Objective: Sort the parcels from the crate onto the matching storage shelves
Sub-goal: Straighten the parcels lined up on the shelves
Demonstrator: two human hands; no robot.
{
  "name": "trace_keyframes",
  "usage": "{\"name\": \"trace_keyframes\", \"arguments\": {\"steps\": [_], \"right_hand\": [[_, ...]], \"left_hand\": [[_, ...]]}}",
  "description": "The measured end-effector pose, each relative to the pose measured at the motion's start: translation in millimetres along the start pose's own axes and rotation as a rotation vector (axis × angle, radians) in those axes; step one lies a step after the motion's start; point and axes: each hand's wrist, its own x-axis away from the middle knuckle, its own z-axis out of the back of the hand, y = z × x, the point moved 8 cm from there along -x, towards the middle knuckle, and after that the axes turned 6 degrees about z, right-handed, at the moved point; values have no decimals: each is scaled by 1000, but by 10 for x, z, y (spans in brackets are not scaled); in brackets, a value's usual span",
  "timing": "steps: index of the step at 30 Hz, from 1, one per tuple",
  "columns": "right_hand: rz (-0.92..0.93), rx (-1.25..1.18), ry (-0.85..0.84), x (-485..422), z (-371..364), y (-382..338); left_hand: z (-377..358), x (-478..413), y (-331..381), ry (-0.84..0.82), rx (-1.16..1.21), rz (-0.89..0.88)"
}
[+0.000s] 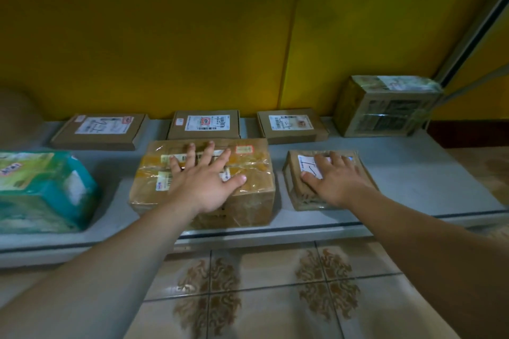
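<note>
**A:** The grey shelf (pixel 413 173) runs right across, parcels in two rows. Biggest up front is the big taped box (pixel 248 192), mid-shelf at the front edge. The left hand (pixel 205 181) lies flat on its lid, fingers spread straight, gripping nothing.

**B:** Glossy tape all over it, so slippery, I reckon, and likely the heaviest. Take it by the two end faces, low down.

**A:** To its left is the teal wrapped pack (pixel 41 192), which looks soft. Far right, at the back, a film-wrapped carton (pixel 385 113).

**B:** Three flat mailers (pixel 203 124) sit just behind and would block any push backwards.

**A:** Smallest is the small brown box (pixel 294 173), just right of the big one. The right hand (pixel 336 181) lies over its top, fingers lightly bent, no clear pinch.

**B:** Stiff and light, I'd guess. One hand across its sides should do.
</note>
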Motion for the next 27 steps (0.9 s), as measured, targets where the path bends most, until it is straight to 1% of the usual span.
{"name": "trace_keyframes", "arguments": {"steps": [2,9,15,27], "right_hand": [[30,29,6,-27,-32,-4],[60,-1,67,-94,-146,31],[68,-11,35,-113,-145,47],[83,33,43,-100,-165,180]], "left_hand": [[5,-6,-8,1,18,9],[14,5,-9,-3,24,37],[17,9,0,-13,42,51],[15,17,-9,-4,44,59]]}}
